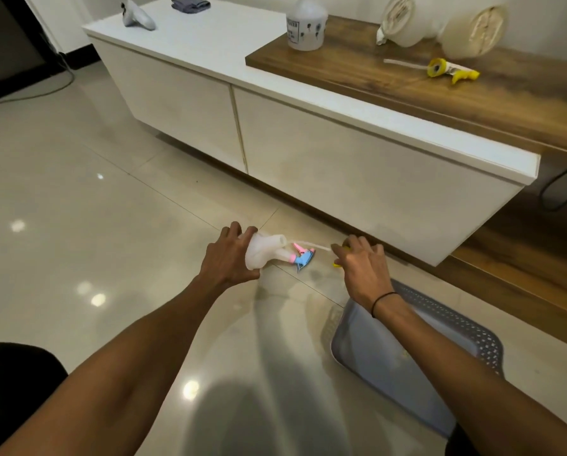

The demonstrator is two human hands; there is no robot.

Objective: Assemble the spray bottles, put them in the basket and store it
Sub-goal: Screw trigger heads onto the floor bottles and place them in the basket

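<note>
On the floor, my left hand grips a small translucent white bottle lying on its side, its open neck pointing right. A second white bottle with a pink and blue spray head lies just behind it. My right hand closes over a yellow spray head whose white dip tube points left toward the open neck. A grey perforated basket rests on the floor under my right forearm. On the wooden shelf stand a clear bottle without a head and a loose yellow spray head.
A low white cabinet runs across the back, with a wooden shelf on its right. Two white jugs lie on the shelf. A white object and a folded grey cloth sit on the cabinet top. The floor is glossy tile.
</note>
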